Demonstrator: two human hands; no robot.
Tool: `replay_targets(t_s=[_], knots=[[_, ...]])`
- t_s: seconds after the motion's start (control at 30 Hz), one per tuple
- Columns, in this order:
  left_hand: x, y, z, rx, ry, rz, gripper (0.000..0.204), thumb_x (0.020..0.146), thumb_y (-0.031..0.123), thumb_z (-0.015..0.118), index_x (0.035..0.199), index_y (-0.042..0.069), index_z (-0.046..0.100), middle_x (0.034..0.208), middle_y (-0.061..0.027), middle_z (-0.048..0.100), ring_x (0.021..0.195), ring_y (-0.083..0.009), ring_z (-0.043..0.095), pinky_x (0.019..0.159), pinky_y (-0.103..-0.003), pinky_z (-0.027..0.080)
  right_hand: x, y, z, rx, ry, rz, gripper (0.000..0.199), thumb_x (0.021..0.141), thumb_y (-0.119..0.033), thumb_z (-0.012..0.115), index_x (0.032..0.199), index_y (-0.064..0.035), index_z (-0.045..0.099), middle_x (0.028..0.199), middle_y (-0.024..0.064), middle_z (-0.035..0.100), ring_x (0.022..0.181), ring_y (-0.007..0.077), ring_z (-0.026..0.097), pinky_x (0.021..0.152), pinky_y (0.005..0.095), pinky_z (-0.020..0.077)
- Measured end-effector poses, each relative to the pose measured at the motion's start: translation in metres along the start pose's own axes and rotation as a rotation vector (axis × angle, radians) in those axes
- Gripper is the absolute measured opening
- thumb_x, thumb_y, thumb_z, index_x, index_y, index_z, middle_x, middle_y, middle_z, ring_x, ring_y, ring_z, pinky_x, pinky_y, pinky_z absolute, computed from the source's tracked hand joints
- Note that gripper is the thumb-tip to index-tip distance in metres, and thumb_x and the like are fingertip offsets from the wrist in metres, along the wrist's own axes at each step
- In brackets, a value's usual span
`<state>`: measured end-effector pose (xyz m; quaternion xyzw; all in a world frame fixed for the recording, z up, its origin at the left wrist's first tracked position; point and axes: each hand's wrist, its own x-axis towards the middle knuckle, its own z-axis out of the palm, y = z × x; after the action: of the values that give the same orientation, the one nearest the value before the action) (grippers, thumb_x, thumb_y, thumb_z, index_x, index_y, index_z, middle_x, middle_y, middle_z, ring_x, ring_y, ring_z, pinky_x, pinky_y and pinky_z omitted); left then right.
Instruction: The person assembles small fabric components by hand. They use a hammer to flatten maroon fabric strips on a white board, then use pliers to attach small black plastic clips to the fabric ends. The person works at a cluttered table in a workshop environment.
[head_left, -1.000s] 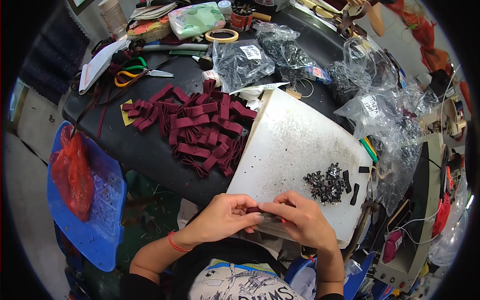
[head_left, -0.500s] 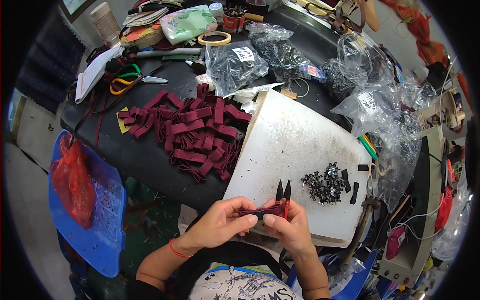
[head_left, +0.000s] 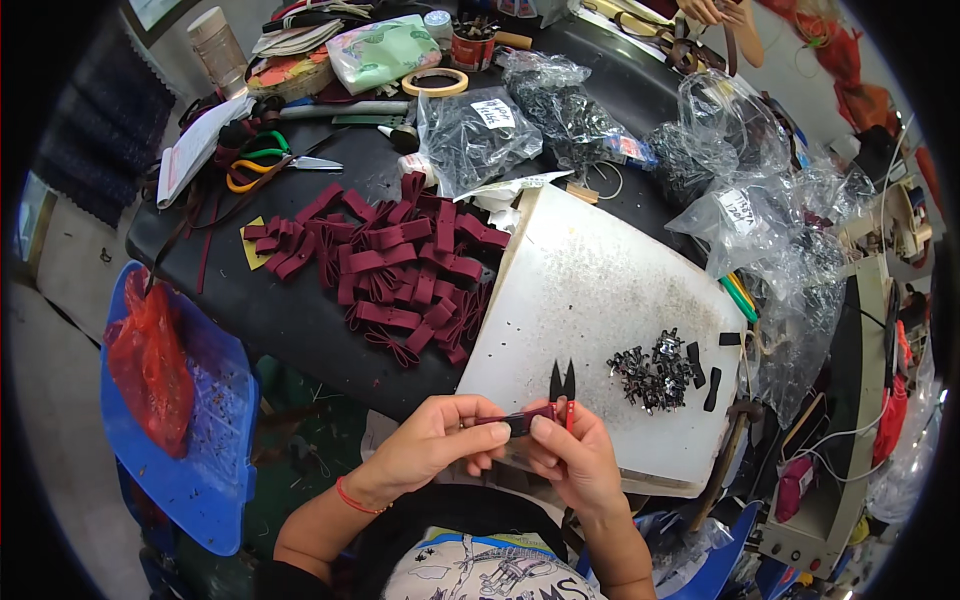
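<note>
Pinched between both hands, just past the white board's near edge, is a maroon ribbon bow (head_left: 543, 411) with a small black strip (head_left: 519, 424) across its middle. My left hand (head_left: 437, 442) grips its left end, thumb on top. My right hand (head_left: 583, 458) closes on the other end and also keeps red-handled thread snips (head_left: 563, 386) tucked in its fingers, the dark blades apart and pointing away from me. On the board lie a heap of small dark metal clips (head_left: 655, 375) and several loose black strips (head_left: 712, 389). Fingers cover much of the bow.
A pile of maroon ribbon bows (head_left: 400, 260) lies left of the white board (head_left: 570, 260). Behind are plastic bags (head_left: 480, 140), scissors (head_left: 300, 163) and a tape roll (head_left: 435, 82). A blue scoop-shaped tray (head_left: 225, 400) stands at left. Another person's hand (head_left: 740, 25) shows at the far right.
The bow has been turned in my fingers, showing more of the black strip. The other person's hands have come into view at the far right. The whole view has shifted slightly.
</note>
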<state>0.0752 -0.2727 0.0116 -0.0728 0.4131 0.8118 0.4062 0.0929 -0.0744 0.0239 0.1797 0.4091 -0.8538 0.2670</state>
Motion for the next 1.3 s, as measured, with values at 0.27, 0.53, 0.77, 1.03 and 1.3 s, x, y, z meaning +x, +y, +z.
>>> replay_targets(t_s=[0.27,0.53,0.77,1.03,1.3], knots=[[-0.002,0.006,0.004,0.104,0.018,0.082,0.027,0.095,0.017,0.057,0.111,-0.005,0.057,0.092,-0.0124,0.067,0.08,-0.0142,0.066,0.072,-0.026,0.055,0.002,0.001,0.0,-0.049,0.061,-0.03,0.016,0.089,-0.009,0.062,0.101,-0.0005,0.059,0.076,0.0049,0.059,0.054,0.0045,0.04,0.042,0.0181,0.0289],[-0.003,0.003,0.002,0.093,0.029,0.101,0.024,0.094,0.016,0.059,0.108,-0.004,0.058,0.088,-0.0096,0.067,0.074,-0.0096,0.063,0.066,-0.022,0.052,0.002,0.001,0.003,-0.127,0.04,-0.049,0.022,0.086,-0.011,0.067,0.104,-0.0013,0.058,0.071,0.0011,0.054,0.053,0.0049,0.04,0.042,0.0192,0.0291],[-0.003,0.001,0.003,0.106,0.045,0.079,0.022,0.094,0.018,0.06,0.106,-0.001,0.06,0.086,-0.0052,0.066,0.069,-0.0053,0.058,0.063,-0.019,0.048,0.002,-0.005,0.008,-0.882,0.074,-0.618,0.04,0.077,-0.006,0.075,0.113,-0.0033,0.059,0.082,0.0028,0.058,0.062,0.0097,0.051,0.049,0.0223,0.0388],[-0.007,0.002,0.005,0.106,-0.129,-0.082,0.023,0.094,0.023,0.061,0.105,0.002,0.061,0.082,-0.0006,0.064,0.067,-0.0022,0.053,0.059,-0.016,0.042,0.005,-0.048,0.0,-1.405,-0.512,-0.75,0.042,0.069,-0.003,0.073,0.109,-0.0051,0.063,0.095,0.0083,0.063,0.076,0.0252,0.064,0.062,0.0339,0.0525],[-0.007,0.002,0.003,0.115,-0.327,-0.176,0.022,0.093,0.022,0.061,0.104,0.002,0.059,0.083,-0.0011,0.063,0.069,-0.0013,0.053,0.06,-0.015,0.043,0.001,-0.064,0.002,-1.334,-0.771,-0.625,0.036,0.072,-0.003,0.072,0.107,-0.0034,0.067,0.092,0.0087,0.064,0.076,0.0219,0.064,0.063,0.0304,0.052]])
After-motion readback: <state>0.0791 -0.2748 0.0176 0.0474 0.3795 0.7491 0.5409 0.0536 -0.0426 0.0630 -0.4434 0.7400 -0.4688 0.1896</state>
